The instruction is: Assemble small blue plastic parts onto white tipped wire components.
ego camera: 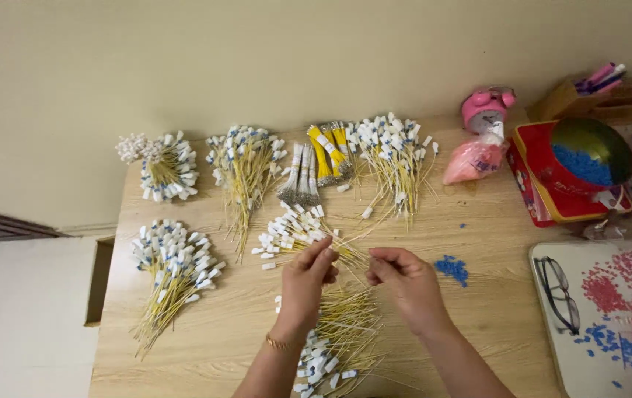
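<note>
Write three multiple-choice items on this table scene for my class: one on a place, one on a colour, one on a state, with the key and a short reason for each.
1. Where do the glasses lie?
A. on the white tray at the right
B. among the bundles at the back
C. in the bowl

2. What colour is the small heap of beads on the bare table, right of the hands?
A. red
B. blue
C. yellow

3. What are the two hands doing?
A. resting flat on the table
B. pinching a thin yellow wire between them
C. lifting the bowl

Key: 1 A, the glasses rest on the tray beside red and blue beads. 2 B, the heap is plainly blue. 3 B, the left hand and right hand meet with fingertips closed on a wire above a wire bundle.
</note>
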